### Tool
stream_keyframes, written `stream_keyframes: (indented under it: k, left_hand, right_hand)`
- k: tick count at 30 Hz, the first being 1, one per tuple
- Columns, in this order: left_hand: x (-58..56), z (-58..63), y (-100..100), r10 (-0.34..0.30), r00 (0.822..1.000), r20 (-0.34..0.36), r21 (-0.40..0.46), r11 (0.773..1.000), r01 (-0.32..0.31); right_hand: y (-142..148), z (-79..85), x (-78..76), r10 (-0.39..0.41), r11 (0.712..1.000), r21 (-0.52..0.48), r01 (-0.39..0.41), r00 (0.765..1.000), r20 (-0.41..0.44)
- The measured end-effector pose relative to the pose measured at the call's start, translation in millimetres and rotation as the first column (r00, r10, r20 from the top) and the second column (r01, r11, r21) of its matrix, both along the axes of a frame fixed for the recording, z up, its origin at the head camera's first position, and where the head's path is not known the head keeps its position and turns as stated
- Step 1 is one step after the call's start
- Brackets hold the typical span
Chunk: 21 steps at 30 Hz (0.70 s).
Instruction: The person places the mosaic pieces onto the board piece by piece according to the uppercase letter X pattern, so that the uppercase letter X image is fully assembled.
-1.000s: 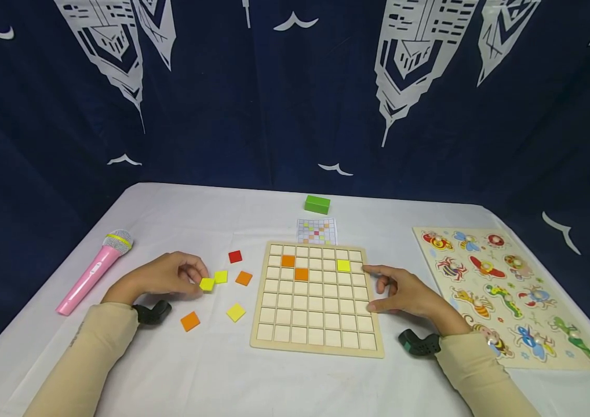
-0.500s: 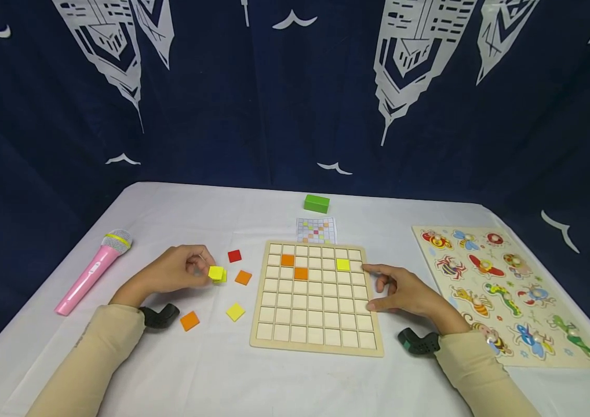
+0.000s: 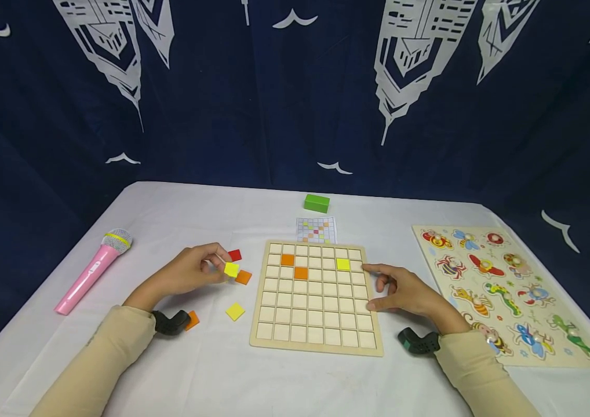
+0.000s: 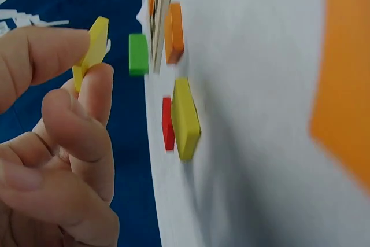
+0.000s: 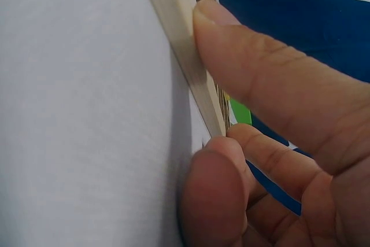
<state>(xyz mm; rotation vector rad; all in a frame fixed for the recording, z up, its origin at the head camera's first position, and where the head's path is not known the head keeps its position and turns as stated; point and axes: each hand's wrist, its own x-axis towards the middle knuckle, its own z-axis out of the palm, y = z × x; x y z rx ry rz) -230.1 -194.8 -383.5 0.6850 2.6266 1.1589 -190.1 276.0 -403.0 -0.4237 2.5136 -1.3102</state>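
A yellow square tile [image 3: 231, 270] is pinched between thumb and fingertips of my left hand [image 3: 190, 271], raised above the table left of the board. In the left wrist view the held tile [image 4: 97, 43] stands on edge, and another yellow tile [image 4: 186, 120] lies below it, hidden behind the hand in the head view. My right hand [image 3: 404, 292] touches the right edge of the wooden grid board [image 3: 316, 349] with thumb and index finger, its other fingers bent. Two orange tiles [image 3: 301, 273] and one yellow tile [image 3: 343, 264] sit in the grid.
Near the left hand lie a red tile [image 3: 235, 255], orange tiles [image 3: 243, 278] and a yellow tile [image 3: 235, 311]. Behind the board are a coloured pattern card [image 3: 316, 230] and a green block [image 3: 317, 203]. A pink microphone [image 3: 88, 275] lies left, an insect puzzle board [image 3: 503, 289] right.
My left hand has lifted the yellow tile and carried it rightward, past the tile beside it, to near the red and orange tiles. The right hand stays at the board's edge.
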Motion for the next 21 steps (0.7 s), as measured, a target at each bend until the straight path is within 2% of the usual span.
stream_keyframes:
  k: [6, 11, 21]
  left_hand:
    - [2.3, 1.8, 10, -0.029, 0.999, -0.014, 0.011, 1.000, 0.029]
    - [2.6, 7.0, 21, -0.045, 0.999, 0.001, 0.016, 0.999, 0.045]
    - [-2.5, 13.4, 45, -0.091, 0.995, 0.029, 0.013, 0.996, 0.091]
  right_hand:
    - [0, -0.2, -1.0, 0.009, 1.000, -0.003, -0.009, 1.000, -0.004]
    - [1, 0.0, -1.1, 0.017, 1.000, -0.011, -0.017, 1.000, -0.007]
    - [2, -0.2, -1.5, 0.025, 0.999, -0.029, -0.025, 1.000, 0.002]
